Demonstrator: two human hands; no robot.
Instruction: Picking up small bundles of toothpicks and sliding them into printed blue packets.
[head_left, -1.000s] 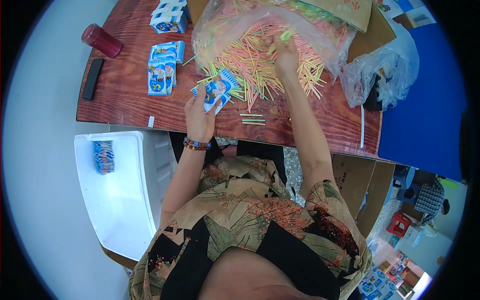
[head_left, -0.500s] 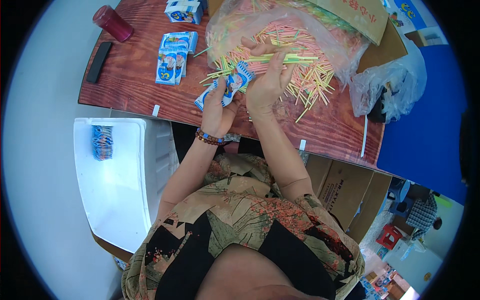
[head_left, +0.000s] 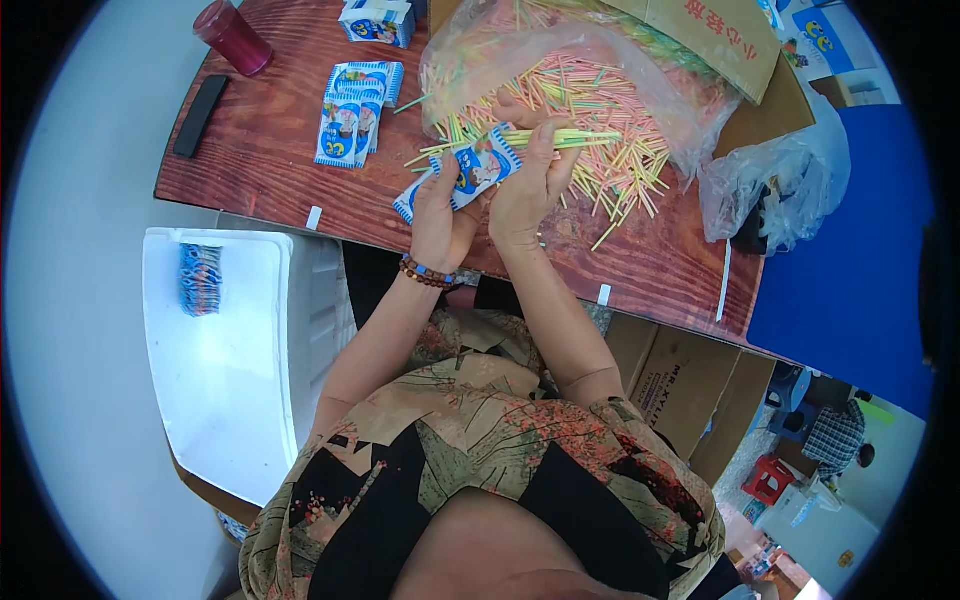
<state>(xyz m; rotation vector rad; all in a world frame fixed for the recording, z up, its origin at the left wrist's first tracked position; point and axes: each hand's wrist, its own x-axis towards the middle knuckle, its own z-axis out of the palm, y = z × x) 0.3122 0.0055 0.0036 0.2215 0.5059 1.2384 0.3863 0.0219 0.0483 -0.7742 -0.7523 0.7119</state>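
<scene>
One blue-and-white packet (head_left: 470,172) sits gripped in the left hand (head_left: 440,215) over the desk (head_left: 280,150), while the right hand (head_left: 525,180) pinches a straw (head_left: 570,137) against it. Finished packets seem few: a small stack (head_left: 200,278) lies in the white foam box (head_left: 235,400), while several more packets (head_left: 350,110) and a big straw heap (head_left: 600,120) wait.

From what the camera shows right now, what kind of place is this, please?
Probably a small packing workshop or home work corner. A wooden table carries a heap of coloured straws in a plastic bag, both hands hold a small blue-and-white packet, cardboard boxes stand underneath, and a white foam bin holds finished packets.
</scene>
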